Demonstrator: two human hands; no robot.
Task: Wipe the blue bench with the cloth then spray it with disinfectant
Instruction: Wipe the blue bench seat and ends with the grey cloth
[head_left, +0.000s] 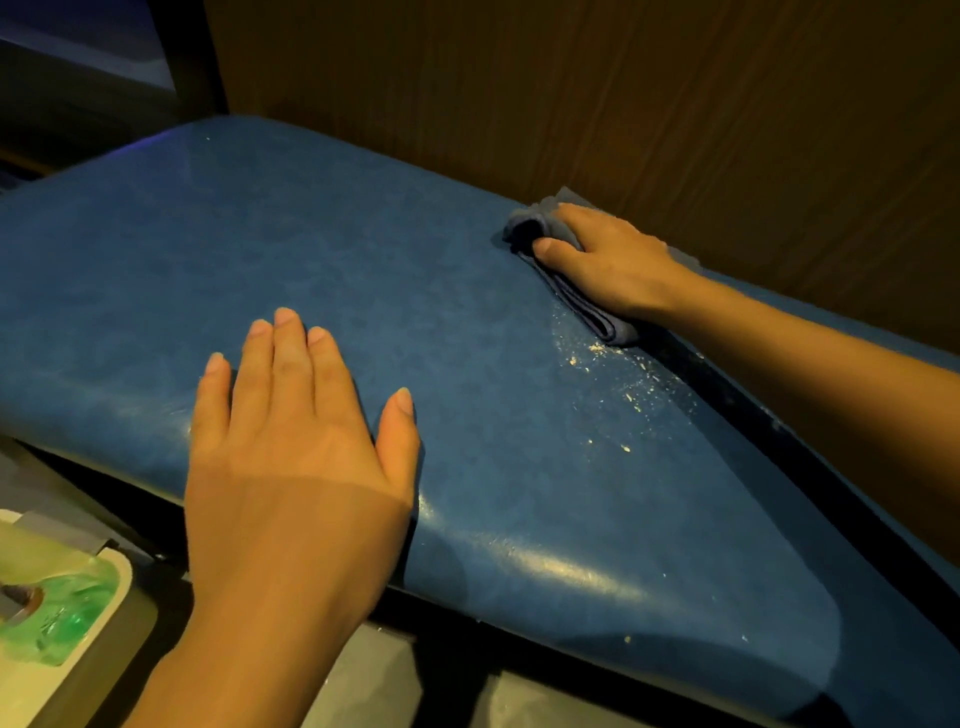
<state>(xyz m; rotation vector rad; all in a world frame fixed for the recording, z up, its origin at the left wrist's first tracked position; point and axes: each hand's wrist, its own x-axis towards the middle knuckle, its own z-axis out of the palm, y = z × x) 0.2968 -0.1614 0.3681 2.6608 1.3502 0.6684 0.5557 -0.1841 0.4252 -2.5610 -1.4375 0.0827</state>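
Observation:
The blue padded bench fills most of the head view, running from upper left to lower right. My right hand presses a folded blue-grey cloth onto the bench's far edge, by the wall. Pale crumbs and dust lie scattered on the seat just below the cloth. My left hand rests flat on the near part of the bench, fingers spread, holding nothing. No spray bottle is clearly identifiable.
A brown wood-grain wall rises right behind the bench. At the lower left, beside the bench's front edge, sits a white-rimmed container with green translucent material in it. Grey floor shows below the bench.

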